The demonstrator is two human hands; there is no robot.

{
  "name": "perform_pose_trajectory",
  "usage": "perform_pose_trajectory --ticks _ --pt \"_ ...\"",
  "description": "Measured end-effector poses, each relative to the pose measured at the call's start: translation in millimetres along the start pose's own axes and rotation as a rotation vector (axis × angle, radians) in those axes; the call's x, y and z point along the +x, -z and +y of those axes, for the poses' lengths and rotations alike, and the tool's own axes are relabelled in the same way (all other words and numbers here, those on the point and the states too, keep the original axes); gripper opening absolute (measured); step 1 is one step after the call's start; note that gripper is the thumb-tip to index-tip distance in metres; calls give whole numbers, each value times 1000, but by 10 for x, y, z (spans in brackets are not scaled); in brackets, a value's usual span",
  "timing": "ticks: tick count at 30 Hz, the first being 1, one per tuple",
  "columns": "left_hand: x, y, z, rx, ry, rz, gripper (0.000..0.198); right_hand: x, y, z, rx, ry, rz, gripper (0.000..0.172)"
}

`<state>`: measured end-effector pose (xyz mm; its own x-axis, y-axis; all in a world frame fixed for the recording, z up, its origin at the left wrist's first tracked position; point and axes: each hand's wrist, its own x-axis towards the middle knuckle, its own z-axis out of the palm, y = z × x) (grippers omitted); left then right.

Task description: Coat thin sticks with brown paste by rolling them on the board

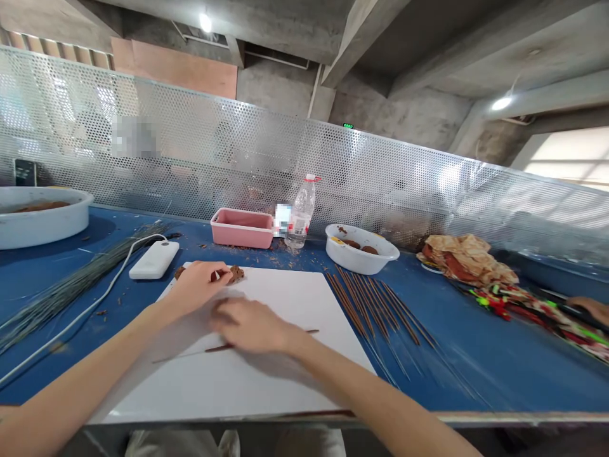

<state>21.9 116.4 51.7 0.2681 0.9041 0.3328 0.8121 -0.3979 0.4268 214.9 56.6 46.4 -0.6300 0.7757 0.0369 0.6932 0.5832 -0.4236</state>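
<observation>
On the white board (285, 387), my left hand (197, 289) curls its fingers around a brown clay-like lump (236, 273). Another bit of the brown material (179, 272) shows just left of that hand. My right hand (252, 325), smeared by motion, lies palm down over a thin stick (216, 348). This stick has a brown-coated length that comes out on both sides of the hand and a thin bare end toward the left. The right fingers are too blurred to make out.
Brown-coated sticks (375, 304) lie in a row right of the board. Behind stand a pink box (242, 238), a water bottle (301, 216) and a white basin (352, 259). Leftward are a white power bank (155, 260), a bundle of thin wires (85, 273) and a larger basin (47, 228).
</observation>
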Motion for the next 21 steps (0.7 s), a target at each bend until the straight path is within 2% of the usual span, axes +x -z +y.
perform_pose_trajectory --ticks 2,4,8,11,14,17,21 --pt "-2 2 -25 -1 -3 3 43 58 163 170 -5 -112 50 50" --pt "-7 3 -27 -1 -3 -2 42 34 205 325 -20 -169 74 54" --pt "-19 -9 12 4 -3 -12 41 -226 -15 469 -37 -171 53 67" --pt "-17 -50 18 5 -16 -16 39 -459 -215 420 -53 -173 71 70" --pt "-10 -106 -5 -3 -36 -26 37 -578 -320 356 -58 -179 74 70" --pt "-6 -137 -23 -2 -47 -30 37 -505 -323 384 -55 -197 88 69" --pt "-5 -121 -22 10 -63 -20 36 -138 -135 603 -36 -234 35 68"
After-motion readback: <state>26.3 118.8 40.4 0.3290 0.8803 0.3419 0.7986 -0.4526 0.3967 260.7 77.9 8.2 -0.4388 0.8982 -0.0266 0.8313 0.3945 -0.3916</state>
